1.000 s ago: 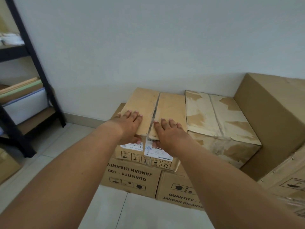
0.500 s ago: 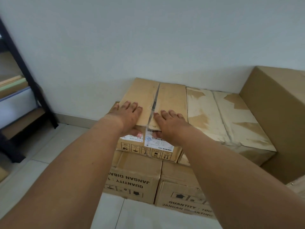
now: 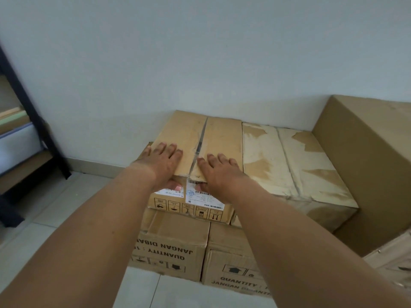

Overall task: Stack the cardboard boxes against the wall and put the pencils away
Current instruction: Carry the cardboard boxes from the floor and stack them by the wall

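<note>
A taped cardboard box (image 3: 220, 134) with shipping labels on its front lies on top of two printed boxes, the left one (image 3: 175, 241) and the right one (image 3: 229, 263), its far end at the wall. My left hand (image 3: 160, 165) and my right hand (image 3: 220, 174) clasp its near top edge, fingers flat on the lid either side of the tape seam, thumbs on the front face. No pencils are in view.
A box with torn tape (image 3: 289, 165) sits flush to the right, and a taller plain box (image 3: 367, 163) stands beyond it. Another box corner (image 3: 393, 267) shows at the lower right. A black shelf rack (image 3: 33, 121) stands at the left on the tiled floor (image 3: 66, 207).
Both hands have stayed on the top box's near edge. The view has shifted right and slightly down, so less of the shelf rack shows.
</note>
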